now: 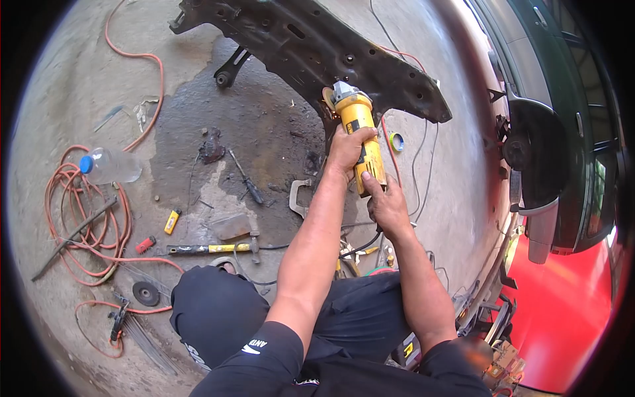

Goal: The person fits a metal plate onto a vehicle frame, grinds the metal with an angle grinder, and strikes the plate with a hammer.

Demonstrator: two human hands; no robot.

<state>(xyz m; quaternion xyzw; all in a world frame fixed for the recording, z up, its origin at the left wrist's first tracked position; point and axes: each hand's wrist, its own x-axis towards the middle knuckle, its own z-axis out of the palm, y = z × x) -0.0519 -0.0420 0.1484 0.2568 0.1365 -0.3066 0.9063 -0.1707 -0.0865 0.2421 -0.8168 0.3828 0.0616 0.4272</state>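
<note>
A yellow angle grinder (354, 112) is held in both hands, its disc at the lower edge of a dark metal vehicle subframe (344, 56). Small orange sparks show beside the disc. My left hand (347, 149) wraps round the middle of the grinder's body, thumb across the top. Behind it, my right hand (387, 205) grips the rear end, with the thumb on the casing. From that end a black cord runs down past my knees. The subframe's lower arm is partly hidden behind the grinder and my left forearm.
Left of me lie a coiled orange hose (86, 198), a plastic bottle (112, 165), a hammer (211, 249), a screwdriver (246, 177), a spare disc (145, 293) and a welding electrode holder (119, 321). A roll of tape (396, 141) sits right of the grinder. A dark car (555, 132) stands at right.
</note>
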